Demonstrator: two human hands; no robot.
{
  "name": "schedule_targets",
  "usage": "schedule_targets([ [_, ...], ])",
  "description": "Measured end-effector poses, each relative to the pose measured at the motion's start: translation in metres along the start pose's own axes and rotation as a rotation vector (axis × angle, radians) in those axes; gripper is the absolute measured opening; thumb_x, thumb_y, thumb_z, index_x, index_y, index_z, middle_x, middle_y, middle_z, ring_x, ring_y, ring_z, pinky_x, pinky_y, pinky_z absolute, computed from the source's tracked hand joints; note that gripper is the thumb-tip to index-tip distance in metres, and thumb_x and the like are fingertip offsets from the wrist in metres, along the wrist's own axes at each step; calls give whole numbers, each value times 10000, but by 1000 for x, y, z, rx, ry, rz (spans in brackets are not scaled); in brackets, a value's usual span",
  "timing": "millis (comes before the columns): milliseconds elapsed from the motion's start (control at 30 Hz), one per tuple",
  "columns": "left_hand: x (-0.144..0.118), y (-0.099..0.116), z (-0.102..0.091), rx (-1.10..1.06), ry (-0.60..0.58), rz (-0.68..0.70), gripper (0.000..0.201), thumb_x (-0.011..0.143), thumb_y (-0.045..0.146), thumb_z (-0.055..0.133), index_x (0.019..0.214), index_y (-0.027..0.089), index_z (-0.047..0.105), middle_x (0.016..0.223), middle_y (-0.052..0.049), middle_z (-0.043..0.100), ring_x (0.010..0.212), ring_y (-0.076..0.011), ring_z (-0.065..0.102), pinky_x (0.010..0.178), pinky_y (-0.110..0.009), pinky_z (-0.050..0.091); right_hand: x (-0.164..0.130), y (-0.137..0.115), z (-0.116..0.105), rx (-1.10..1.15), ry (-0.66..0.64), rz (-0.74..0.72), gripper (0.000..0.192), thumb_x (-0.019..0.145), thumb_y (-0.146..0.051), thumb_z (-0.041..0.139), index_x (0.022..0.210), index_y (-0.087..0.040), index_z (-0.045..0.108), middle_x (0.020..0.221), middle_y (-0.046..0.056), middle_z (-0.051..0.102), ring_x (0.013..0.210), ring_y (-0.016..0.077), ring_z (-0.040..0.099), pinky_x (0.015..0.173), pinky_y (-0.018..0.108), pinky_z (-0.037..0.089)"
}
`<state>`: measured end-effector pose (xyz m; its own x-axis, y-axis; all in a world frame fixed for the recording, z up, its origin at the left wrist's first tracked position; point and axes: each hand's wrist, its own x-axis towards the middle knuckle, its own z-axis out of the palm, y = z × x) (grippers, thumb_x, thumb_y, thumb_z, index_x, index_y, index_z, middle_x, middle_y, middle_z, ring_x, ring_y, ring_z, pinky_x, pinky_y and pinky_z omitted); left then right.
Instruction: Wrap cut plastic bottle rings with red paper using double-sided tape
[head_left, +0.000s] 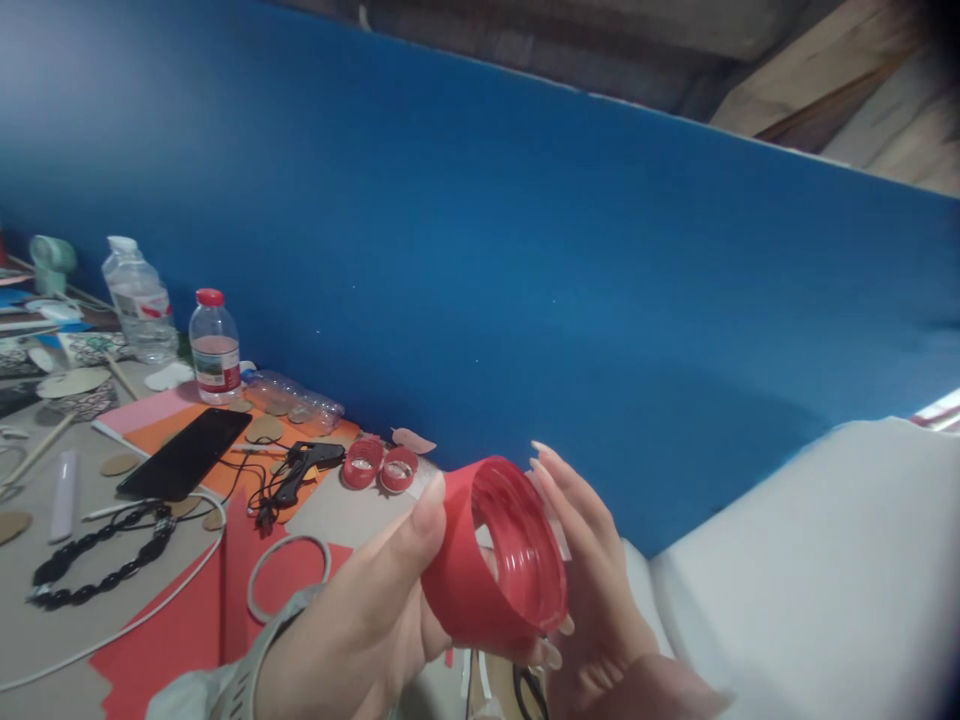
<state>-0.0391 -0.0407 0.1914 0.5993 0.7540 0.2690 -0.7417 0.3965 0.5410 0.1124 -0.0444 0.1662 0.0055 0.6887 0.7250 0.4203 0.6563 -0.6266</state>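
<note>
A grey work table [82,600] runs along a blue wall panel [525,300]; red paper sheets [172,640] lie on it. The left hand [367,620] and right hand [592,570] together grip a red plastic ring [457,590], held above the table edge, opening facing right. Behind it sit two red caps [379,466], a black glue gun [304,468], a phone [186,452], and a red-capped bottle [214,348].

Both forearms cut off by the near edge; far-left clutter [45,300] blurred; red cap's [491,560] near side hidden behind left hand [360,630].
</note>
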Motion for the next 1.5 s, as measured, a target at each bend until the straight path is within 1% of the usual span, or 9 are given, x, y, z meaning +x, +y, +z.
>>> schedule_targets([
  [167,-1,0,0,22,43,-12,459,940,489,421,1259,201,581,1176,-147,649,1124,-296,590,888,-420,493,-4,2,3,-169,21,-28,405,953,-444,408,1353,-419,466,1467,-15,383,1315,325,404,1028,524,406],
  [367,-2,0,-2,-17,68,-1,441,948,473,420,1254,206,592,1217,-128,641,1188,-289,557,970,-422,445,2,-1,-4,-278,-30,-181,660,888,-697,192,1383,-348,456,1425,39,446,1287,356,423,1075,565,282],
  [567,0,6,2,-41,108,-45,375,938,427,472,1176,199,650,1207,-98,658,1203,-248,552,987,-355,440,6,-4,-7,-444,-68,-235,668,904,-668,177,1387,-296,449,1364,66,509,1239,329,464,1132,558,99],
  [767,6,0,-5,-53,111,25,377,971,399,416,1175,186,652,1195,-93,668,1129,-198,601,937,-282,458,5,3,-6,-346,-194,-130,629,914,-649,215,1403,-304,408,1332,45,540,1215,289,481,1140,509,102],
  [900,7,1,-7,11,72,26,383,963,424,418,1177,208,652,1172,-92,671,1118,-218,599,927,-315,456,5,1,-2,-72,-97,11,564,906,-662,234,1289,-373,532,1318,6,543,1266,292,421,1123,489,170],
  [1033,6,3,-11,174,-92,-10,357,960,406,436,1174,222,654,1124,-81,683,1030,-197,631,836,-273,472,6,-9,0,270,75,261,346,989,-398,332,934,-352,671,1072,9,594,992,228,577,881,402,440],
  [1167,4,0,-18,168,-142,-52,400,951,445,433,1191,203,642,1092,-94,688,973,-185,644,796,-249,478,8,-10,-6,460,72,462,182,953,-354,454,889,-308,618,1007,21,548,887,191,575,712,313,470],
  [1300,4,-4,-19,109,-94,-18,377,952,422,442,1197,215,638,1065,-86,695,946,-171,653,772,-225,487,9,-7,-11,509,-42,469,147,896,-357,568,782,-266,553,1009,1,478,838,162,539,653,279,440],
  [1500,5,-2,-13,162,-136,-13,354,949,417,449,1138,226,680,978,-62,720,862,-151,671,765,-212,494,10,-7,-13,450,-138,429,247,949,-368,473,742,-242,518,973,3,457,898,172,506,719,296,404],
])
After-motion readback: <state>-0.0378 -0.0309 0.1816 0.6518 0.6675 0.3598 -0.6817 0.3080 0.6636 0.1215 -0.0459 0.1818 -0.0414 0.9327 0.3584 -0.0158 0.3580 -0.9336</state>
